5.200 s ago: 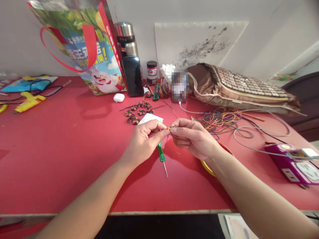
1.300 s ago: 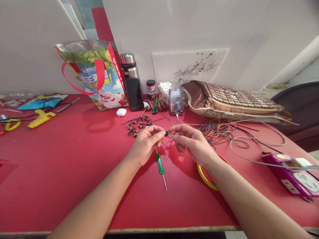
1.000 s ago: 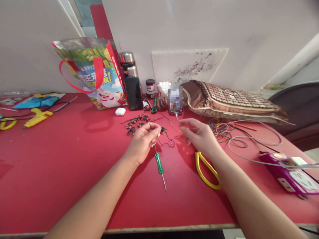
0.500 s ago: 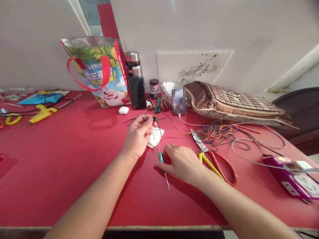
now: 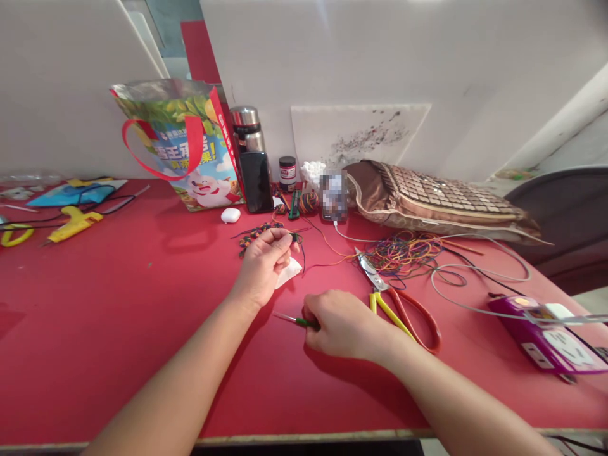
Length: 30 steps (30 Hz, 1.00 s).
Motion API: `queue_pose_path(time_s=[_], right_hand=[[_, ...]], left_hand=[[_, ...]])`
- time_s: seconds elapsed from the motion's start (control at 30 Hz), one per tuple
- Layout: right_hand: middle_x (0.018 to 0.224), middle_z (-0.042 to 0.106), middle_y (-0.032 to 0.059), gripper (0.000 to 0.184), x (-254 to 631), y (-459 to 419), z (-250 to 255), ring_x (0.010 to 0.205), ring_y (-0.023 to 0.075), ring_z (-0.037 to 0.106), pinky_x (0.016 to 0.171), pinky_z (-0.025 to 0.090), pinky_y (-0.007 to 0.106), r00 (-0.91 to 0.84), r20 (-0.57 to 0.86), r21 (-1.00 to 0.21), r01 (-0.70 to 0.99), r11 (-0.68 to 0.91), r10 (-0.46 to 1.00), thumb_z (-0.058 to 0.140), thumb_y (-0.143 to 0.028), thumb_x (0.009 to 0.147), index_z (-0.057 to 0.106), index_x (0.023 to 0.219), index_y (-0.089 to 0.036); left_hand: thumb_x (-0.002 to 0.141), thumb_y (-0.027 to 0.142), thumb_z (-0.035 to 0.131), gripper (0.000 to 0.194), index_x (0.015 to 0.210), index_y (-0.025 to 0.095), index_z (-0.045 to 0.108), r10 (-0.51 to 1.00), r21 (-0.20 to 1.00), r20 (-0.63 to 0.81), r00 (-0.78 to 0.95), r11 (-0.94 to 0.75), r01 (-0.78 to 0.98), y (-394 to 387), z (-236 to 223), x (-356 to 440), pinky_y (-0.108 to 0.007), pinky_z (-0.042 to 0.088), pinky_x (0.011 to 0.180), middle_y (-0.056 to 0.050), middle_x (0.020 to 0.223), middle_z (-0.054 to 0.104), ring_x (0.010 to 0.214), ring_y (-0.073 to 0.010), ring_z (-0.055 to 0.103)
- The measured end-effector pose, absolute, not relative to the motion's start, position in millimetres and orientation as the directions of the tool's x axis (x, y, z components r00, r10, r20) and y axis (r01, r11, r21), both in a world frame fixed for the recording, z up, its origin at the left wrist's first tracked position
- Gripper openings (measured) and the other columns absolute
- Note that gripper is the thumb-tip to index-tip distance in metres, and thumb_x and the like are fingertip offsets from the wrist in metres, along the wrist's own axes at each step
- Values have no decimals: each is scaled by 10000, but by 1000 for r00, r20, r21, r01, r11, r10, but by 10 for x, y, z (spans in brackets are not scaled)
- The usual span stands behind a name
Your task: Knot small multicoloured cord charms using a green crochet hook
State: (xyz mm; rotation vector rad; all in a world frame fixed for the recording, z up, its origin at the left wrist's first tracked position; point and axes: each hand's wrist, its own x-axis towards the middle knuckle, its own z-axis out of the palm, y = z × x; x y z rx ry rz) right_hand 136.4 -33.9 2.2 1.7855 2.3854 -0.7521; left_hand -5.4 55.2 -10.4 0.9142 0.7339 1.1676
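Observation:
My left hand (image 5: 263, 263) pinches a small dark knotted piece of cord (image 5: 295, 238) between thumb and fingertips. A thin loose strand hangs from it. Behind those fingers a multicoloured braided cord (image 5: 246, 243) lies on the table, and beneath them is a folded white paper (image 5: 289, 273). My right hand (image 5: 339, 323) is closed around the green handle of a crochet hook (image 5: 300, 322). The hook's thin metal shaft points left, just above the table. Most of the handle and its other end are hidden in the fist.
Scissors (image 5: 399, 310) with red and yellow handles lie right of my right hand, beside tangled coloured cords (image 5: 403, 250). A purple power strip (image 5: 546, 335) is far right. A phone (image 5: 256, 182), shopping bag (image 5: 183, 145), brown bag (image 5: 441, 196) and yellow glue gun (image 5: 76, 223) stand or lie further back.
My right hand has closed on the crochet hook, which lay on the table under it before. The hook has turned to point left. My left hand keeps its pinch on the cord.

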Motion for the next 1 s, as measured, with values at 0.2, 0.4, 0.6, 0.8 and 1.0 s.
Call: queue_pose_path(time_s=[0.2,0.4,0.6,0.8,1.0], right_hand=[[643,581,-28,110,1774,-296,122,560,115,447,525,263,279,-508,-309,-665,720,199,804,673,-184,685,567,705,-207],[570,438,-73,216,2038,-203,193,443,81,366,438,270,235,-124,-115,-988,118,-100,986,617,-367,839,492,724,-234],[682,619,28,548,1814,-144,-11,613,137,587,606,497,281,-31,67,-992,108,70,997,559,-671,979,567,695,-202],[689,538,-30,577,1647,-140,-232,615,145,602,572,492,275,-72,62,-997,45,65,995,525,-782,967,570,867,-216],[612,466,-82,489,1607,-130,-335,479,100,391,465,358,250,-23,93,-996,5,93,995,558,-708,993,601,984,-221]], left_hand=[[610,310,975,404,807,156,657,969,881,-26,246,139,-453,599,-145,-69,-175,248,492,-37,671,702,489,-33,371],[612,303,979,388,812,161,678,972,877,-45,230,148,-458,557,-160,-19,-180,305,515,51,610,570,497,-38,407],[727,356,916,343,912,158,705,971,907,-19,240,118,-403,425,-122,56,-207,291,515,85,584,476,493,-49,357],[794,399,872,334,961,169,695,964,939,8,266,84,-333,318,-156,133,-227,296,515,74,619,498,511,-64,387],[846,432,829,305,846,167,676,948,975,73,310,-3,-220,257,-192,145,-251,404,541,-93,1259,675,599,-46,503]])
